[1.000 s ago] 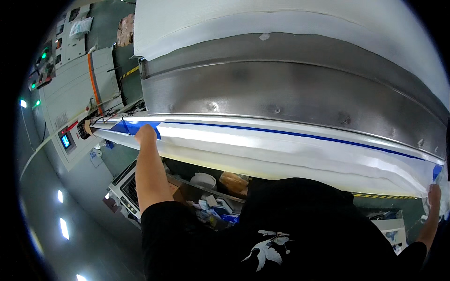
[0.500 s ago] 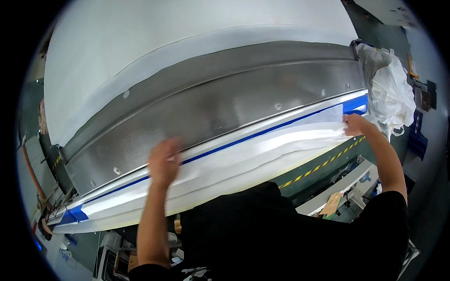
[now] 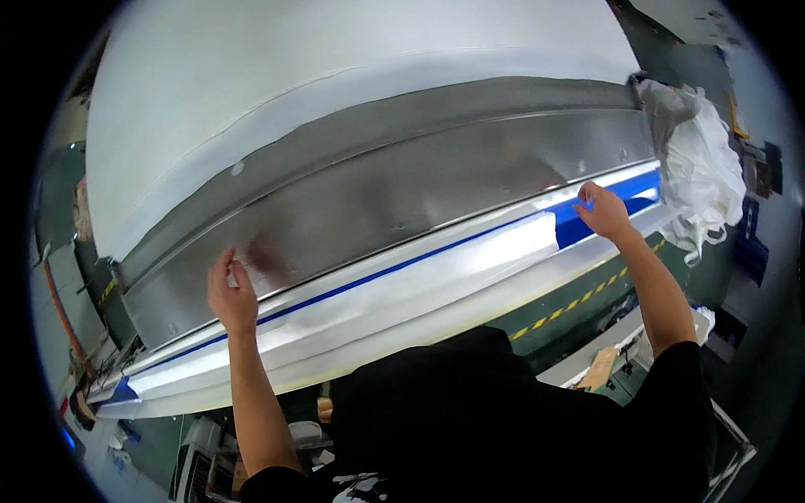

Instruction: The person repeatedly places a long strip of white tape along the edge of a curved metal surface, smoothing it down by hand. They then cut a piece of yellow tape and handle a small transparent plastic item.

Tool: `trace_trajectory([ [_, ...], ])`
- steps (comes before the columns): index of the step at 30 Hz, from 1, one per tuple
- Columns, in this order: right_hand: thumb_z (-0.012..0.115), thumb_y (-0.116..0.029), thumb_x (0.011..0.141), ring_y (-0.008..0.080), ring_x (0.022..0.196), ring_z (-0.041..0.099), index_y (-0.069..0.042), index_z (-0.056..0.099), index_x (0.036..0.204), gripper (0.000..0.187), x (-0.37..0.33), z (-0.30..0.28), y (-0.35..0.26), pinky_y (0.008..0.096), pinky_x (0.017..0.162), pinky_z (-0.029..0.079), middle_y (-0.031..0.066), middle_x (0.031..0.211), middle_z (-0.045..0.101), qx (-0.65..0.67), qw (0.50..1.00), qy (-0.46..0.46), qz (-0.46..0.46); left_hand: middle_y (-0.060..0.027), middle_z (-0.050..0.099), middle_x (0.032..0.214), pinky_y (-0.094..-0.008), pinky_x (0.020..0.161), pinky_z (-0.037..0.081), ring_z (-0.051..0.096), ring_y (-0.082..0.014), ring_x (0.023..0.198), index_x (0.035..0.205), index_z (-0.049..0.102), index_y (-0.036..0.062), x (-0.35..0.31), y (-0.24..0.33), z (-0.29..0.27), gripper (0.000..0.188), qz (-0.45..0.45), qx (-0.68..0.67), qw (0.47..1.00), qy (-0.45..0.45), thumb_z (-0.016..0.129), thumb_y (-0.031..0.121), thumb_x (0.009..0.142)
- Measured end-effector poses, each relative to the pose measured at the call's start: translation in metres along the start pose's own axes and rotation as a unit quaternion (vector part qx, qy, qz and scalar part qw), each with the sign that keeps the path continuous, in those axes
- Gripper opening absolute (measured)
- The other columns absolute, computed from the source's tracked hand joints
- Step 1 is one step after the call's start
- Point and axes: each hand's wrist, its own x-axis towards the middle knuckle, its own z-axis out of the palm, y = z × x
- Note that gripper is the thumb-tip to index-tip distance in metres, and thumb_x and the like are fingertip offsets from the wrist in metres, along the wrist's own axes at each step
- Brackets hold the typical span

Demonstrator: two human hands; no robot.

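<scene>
A long white sheet of cloth or film [image 3: 402, 285] lies along the near edge of a wide machine, over a blue strip [image 3: 579, 228] that shows past its right end. My left hand [image 3: 233, 293] is raised over the lower edge of a grey metal plate [image 3: 377, 189], fingers loosely bent and apart, holding nothing. On the right, my right hand [image 3: 605, 211] hovers at the bare part of the blue strip, just beyond the sheet's end. Its thumb and fingers are curled but parted, with nothing visible between them. Whether its fingertips touch the strip is unclear.
Beyond the plate stretches a broad white sheet [image 3: 360, 42]. White plastic bags [image 3: 704, 168] hang at the machine's right end. Below the near edge stand a grey bench-like frame [image 3: 587, 352] and a grey box-shaped unit [image 3: 197, 453]. Yellow-black tape [image 3: 570, 306] marks the green floor.
The white sheet's right end has shifted left, uncovering more of the blue strip. My right hand has let go of that end and moved left and up. My left hand has moved left.
</scene>
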Motion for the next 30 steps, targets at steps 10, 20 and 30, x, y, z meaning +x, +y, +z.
trace_trajectory([
  [10,0.065,-0.035,0.081,0.0278,0.070,0.061,-0.005,0.062,0.082,0.031,0.064,0.006,-0.282,0.0389,0.065,0.048,0.0140,0.077,0.063,0.145,0.963,-0.074,-0.217,-0.0192,0.054,0.123,-0.0481,0.097,0.039,0.051,-0.0363,0.114,0.118,0.055,0.0044,0.062,-0.171,-0.038,0.038,-0.048,0.228,0.953,0.192,0.056,0.028,0.088],
  [20,0.056,-0.022,0.088,0.0276,0.066,0.058,-0.002,0.062,0.087,0.021,0.146,-0.007,-0.671,0.0366,0.064,0.046,0.0148,0.074,0.061,0.163,0.856,0.005,-0.491,-0.0117,0.052,0.126,-0.0514,0.110,0.024,0.041,-0.0319,0.127,0.118,0.055,0.0050,0.062,-0.177,-0.039,0.038,-0.048,0.138,0.970,0.194,0.053,0.029,0.089],
  [30,0.062,-0.023,0.083,0.0168,0.063,0.058,-0.003,0.065,0.082,0.020,0.213,0.009,-0.863,0.0313,0.063,0.047,0.0073,0.070,0.064,0.171,0.830,0.041,-0.529,-0.0130,0.050,0.127,-0.0537,0.109,0.024,0.039,-0.0343,0.128,0.123,0.051,0.0051,0.066,-0.183,-0.046,0.038,-0.055,0.073,0.982,0.167,0.049,0.027,0.092],
])
